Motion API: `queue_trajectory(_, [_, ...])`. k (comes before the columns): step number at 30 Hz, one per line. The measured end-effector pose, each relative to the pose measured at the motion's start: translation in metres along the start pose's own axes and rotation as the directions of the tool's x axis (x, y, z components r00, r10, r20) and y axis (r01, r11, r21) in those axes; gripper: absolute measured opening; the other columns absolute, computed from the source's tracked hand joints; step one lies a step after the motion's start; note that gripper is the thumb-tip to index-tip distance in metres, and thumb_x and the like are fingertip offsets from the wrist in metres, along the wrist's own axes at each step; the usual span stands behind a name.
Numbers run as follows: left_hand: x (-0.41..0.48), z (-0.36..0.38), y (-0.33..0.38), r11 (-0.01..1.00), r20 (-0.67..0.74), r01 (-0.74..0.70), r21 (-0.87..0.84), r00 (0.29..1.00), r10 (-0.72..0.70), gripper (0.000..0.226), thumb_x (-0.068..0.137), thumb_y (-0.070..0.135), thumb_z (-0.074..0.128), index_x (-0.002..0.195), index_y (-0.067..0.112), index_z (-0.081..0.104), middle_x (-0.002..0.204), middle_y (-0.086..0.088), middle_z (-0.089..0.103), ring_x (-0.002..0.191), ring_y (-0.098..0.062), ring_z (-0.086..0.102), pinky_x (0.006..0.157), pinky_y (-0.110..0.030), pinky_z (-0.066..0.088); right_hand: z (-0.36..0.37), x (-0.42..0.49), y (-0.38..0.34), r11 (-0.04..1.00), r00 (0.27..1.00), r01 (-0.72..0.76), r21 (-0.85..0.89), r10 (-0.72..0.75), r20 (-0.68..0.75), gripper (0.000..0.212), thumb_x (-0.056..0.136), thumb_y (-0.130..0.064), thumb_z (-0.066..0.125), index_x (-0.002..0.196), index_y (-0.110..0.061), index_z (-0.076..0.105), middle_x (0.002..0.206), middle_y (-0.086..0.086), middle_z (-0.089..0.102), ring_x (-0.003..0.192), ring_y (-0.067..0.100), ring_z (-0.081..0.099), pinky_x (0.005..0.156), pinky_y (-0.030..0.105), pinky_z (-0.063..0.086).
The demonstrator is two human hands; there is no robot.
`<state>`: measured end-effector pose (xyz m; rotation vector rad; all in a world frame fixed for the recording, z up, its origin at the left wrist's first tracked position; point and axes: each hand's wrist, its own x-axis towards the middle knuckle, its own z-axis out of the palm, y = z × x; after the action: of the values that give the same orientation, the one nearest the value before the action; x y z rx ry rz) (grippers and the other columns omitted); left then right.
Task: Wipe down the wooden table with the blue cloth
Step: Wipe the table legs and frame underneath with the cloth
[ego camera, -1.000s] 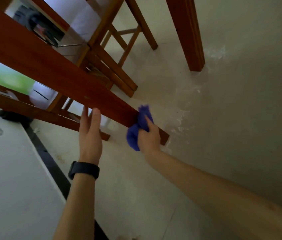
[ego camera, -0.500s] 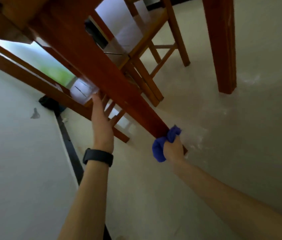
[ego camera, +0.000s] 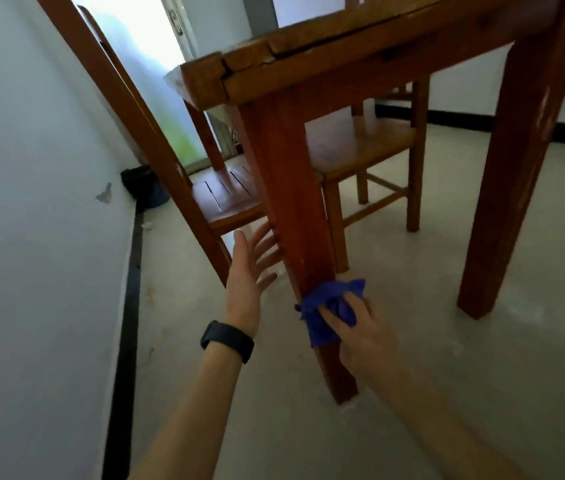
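head view: right hand [ego camera: 360, 329]'s grip clamps the bunched blue cloth [ego camera: 326, 304] low on the near table leg [ego camera: 291, 202], left hand [ego camera: 246, 282]'s grip spread just beside it. best to press firmly, stroking along the grain down to the foot.

On the pale floor [ego camera: 412, 375] stand a slatted chair [ego camera: 225, 199] at 11 o'clock and a second chair [ego camera: 360, 147] at 1 o'clock. At 10 o'clock a dark thing [ego camera: 142, 188] lies against the white wall [ego camera: 31, 237], beside the black baseboard [ego camera: 128, 306].
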<state>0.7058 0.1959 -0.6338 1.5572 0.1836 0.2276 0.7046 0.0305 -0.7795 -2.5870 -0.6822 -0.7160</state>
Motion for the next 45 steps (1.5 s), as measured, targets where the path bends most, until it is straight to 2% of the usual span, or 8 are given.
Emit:
queue_trajectory(4, [-0.002, 0.005, -0.006, 0.999, 0.006, -0.032, -0.015, 0.999, 0.032, 0.048, 0.100, 0.057, 0.018, 0.117, 0.044, 0.060, 0.113, 0.020, 0.068, 0.112, -0.009, 0.062, 0.100, -0.042, 0.042, 0.011, -0.038, 0.035, 0.933, 0.812, -0.349, 0.083, 0.257, 0.525, 0.058, 0.094, -0.022, 0.051, 0.146, -0.039, 0.033, 0.155, 0.003, 0.024, 0.132, 0.025, 0.037, 0.105, 0.033, 0.039])
queue_trajectory(13, [-0.002, 0.007, -0.020, 0.979, 0.031, -0.193, 0.073, 0.981, 0.191, 0.044, 0.095, 0.058, 0.044, 0.135, 0.039, 0.048, 0.127, 0.011, 0.060, 0.114, -0.009, 0.059, 0.092, -0.028, 0.048, -0.075, 0.074, -0.024, 0.912, 0.890, -0.049, 0.407, 0.224, -0.396, 0.057, 0.092, -0.025, 0.045, 0.148, -0.026, 0.035, 0.145, 0.013, 0.032, 0.120, 0.011, 0.040, 0.104, 0.022, 0.035])
queue_trajectory(17, [-0.003, 0.013, -0.026, 0.940, -0.004, -0.278, 0.198, 0.959, 0.284, 0.065, 0.087, 0.066, 0.050, 0.144, 0.039, 0.037, 0.129, 0.019, 0.052, 0.116, -0.003, 0.055, 0.083, -0.015, 0.048, -0.003, 0.014, -0.006, 0.931, 0.970, -0.220, 0.291, 0.240, -0.036, 0.072, 0.089, -0.012, 0.060, 0.150, -0.022, 0.023, 0.144, 0.017, 0.037, 0.118, 0.026, 0.050, 0.097, 0.034, 0.043])
queue_trajectory(21, [0.000, 0.023, -0.032, 0.841, 0.021, -0.343, 0.419, 0.929, 0.369, 0.072, 0.089, 0.065, 0.049, 0.151, 0.038, 0.024, 0.144, 0.008, 0.042, 0.123, -0.005, 0.050, 0.081, -0.011, 0.045, 0.036, -0.036, 0.043, 0.705, 0.755, -0.633, 0.320, 0.472, 0.455, 0.042, 0.097, -0.014, 0.050, 0.139, -0.020, 0.048, 0.137, 0.008, 0.054, 0.116, 0.023, 0.055, 0.097, 0.029, 0.043])
queue_trajectory(27, [-0.001, 0.031, -0.038, 0.757, -0.011, -0.374, 0.536, 0.893, 0.449, 0.066, 0.096, 0.053, 0.038, 0.154, 0.031, 0.018, 0.130, 0.010, 0.037, 0.102, 0.015, 0.047, 0.074, 0.001, 0.037, -0.033, 0.077, 0.029, 0.293, 0.818, -0.373, 0.880, 0.551, 0.164, 0.038, 0.090, -0.032, 0.051, 0.129, -0.033, 0.051, 0.117, -0.003, 0.062, 0.108, 0.016, 0.062, 0.094, 0.043, 0.050])
queue_trajectory(32, [-0.006, 0.043, -0.043, 0.724, -0.072, -0.398, 0.563, 0.849, 0.523, 0.055, 0.102, 0.036, 0.036, 0.153, 0.018, 0.027, 0.138, -0.008, 0.044, 0.098, 0.030, 0.040, 0.078, 0.007, 0.034, -0.064, 0.117, -0.004, 0.381, 0.931, -0.112, 0.918, 0.363, -0.038, 0.044, 0.097, -0.022, 0.046, 0.136, -0.041, 0.044, 0.132, -0.009, 0.048, 0.112, 0.003, 0.049, 0.099, 0.018, 0.040])
queue_trajectory(39, [-0.003, 0.068, -0.055, 0.747, -0.286, -0.298, 0.595, 0.789, 0.543, 0.054, 0.100, 0.049, 0.025, 0.140, 0.018, 0.042, 0.128, -0.005, 0.050, 0.109, -0.013, 0.054, 0.094, -0.034, 0.051, 0.051, -0.013, 0.069, 0.566, 0.638, -0.708, 0.422, 0.258, 0.725, 0.046, 0.094, -0.005, 0.044, 0.137, -0.021, 0.048, 0.128, 0.009, 0.057, 0.112, 0.028, 0.057, 0.091, 0.031, 0.047])
queue_trajectory(45, [0.001, 0.079, -0.060, 0.742, -0.343, -0.294, 0.603, 0.744, 0.574, 0.036, 0.104, 0.036, 0.023, 0.136, 0.024, 0.038, 0.117, 0.014, 0.050, 0.097, 0.021, 0.049, 0.076, 0.002, 0.039, 0.015, 0.048, 0.055, 0.153, 0.832, -0.422, 0.894, 0.457, 0.315, 0.048, 0.098, -0.015, 0.050, 0.132, -0.048, 0.046, 0.132, 0.000, 0.046, 0.107, 0.017, 0.057, 0.091, 0.028, 0.048])
